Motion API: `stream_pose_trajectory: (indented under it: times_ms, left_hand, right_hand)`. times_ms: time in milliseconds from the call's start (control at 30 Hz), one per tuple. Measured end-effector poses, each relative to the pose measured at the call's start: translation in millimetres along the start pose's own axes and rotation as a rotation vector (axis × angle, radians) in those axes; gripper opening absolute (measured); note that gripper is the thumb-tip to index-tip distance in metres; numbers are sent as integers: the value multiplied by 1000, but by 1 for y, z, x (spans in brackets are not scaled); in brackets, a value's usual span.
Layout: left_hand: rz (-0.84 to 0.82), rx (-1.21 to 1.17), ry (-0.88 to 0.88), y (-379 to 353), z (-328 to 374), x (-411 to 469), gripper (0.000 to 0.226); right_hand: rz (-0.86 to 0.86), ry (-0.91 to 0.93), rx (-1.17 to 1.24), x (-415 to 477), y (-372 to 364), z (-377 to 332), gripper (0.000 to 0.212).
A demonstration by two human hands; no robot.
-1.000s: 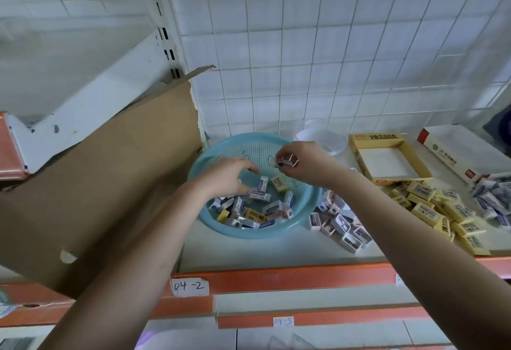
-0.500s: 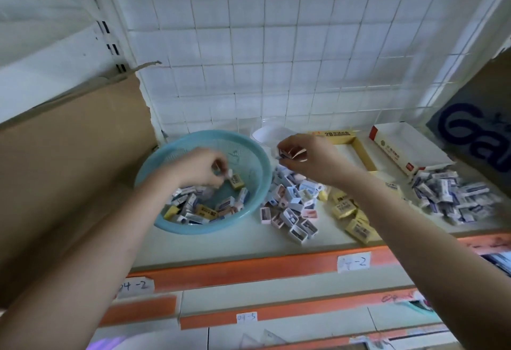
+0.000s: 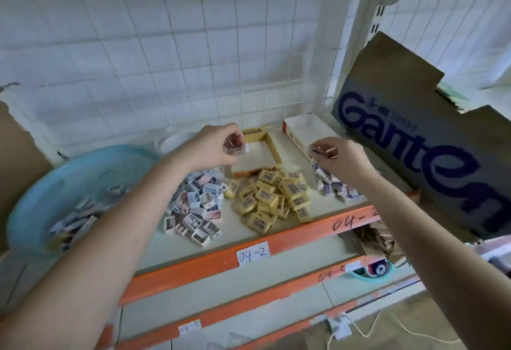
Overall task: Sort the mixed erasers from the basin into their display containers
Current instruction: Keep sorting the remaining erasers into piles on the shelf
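While both arms reach out over the shelf point(image 3: 154, 241), the left hand point(image 3: 213, 147) hovers above the near left corner of the yellow display box point(image 3: 272, 146), its fingers point(image 3: 235, 135) curled and pinching a white-sleeved eraser point(image 3: 236, 149) between thumb and fingertips. The right hand point(image 3: 340, 161) is held just beside the white display box with a red edge point(image 3: 301, 125), above the purple-and-white eraser pile point(image 3: 336, 186). Its fingers are bent in and grip a small bunch of erasers point(image 3: 322, 152), too blurred to count.

At far left on the shelf sits the pale blue basin point(image 3: 91, 167), tilted in view, with mixed erasers point(image 3: 74, 222) gathered in its near side. Just to its right, under the left forearm, lies the white eraser pile point(image 3: 196, 205). Next to that, in front of the yellow display box, lies the yellow eraser pile point(image 3: 272, 197). The yellow box is open and looks empty inside.

A cardboard carton with blue lettering point(image 3: 414, 139) leans at the right end of the shelf. A wire grid point(image 3: 166, 45) backs the shelf, and a paper label reading 04-2 point(image 3: 253, 253) is stuck on the orange front rail.
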State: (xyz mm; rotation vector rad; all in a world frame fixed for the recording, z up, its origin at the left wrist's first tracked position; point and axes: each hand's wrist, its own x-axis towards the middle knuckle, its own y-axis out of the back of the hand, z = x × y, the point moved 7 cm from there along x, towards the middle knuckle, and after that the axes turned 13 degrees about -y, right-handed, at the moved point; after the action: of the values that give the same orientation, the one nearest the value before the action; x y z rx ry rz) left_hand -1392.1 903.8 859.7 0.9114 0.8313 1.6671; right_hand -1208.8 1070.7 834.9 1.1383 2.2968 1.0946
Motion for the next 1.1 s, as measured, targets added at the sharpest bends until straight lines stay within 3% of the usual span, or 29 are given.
stream_pose_trajectory:
  times_ms: [367,633,767,833,1100]
  left_hand:
    - [-115,-2,-92,-124,84,90,27]
    - [157,48,-53,-151,108,117,28]
    - [130,19,55,-178,108,118,49]
    - [158,4,70,-189,113,113,52]
    - [413,-26,13,-204,121,88,35]
  right_hand:
    - [57,-67,16,7,46,100,29]
    - [35,21,-11,31,52,92,31]
    - [-137,39,-116,36,32,97,34]
    - [-172,3,-56,31,20,111,36]
    - [-36,81,185,15,21,145,28]
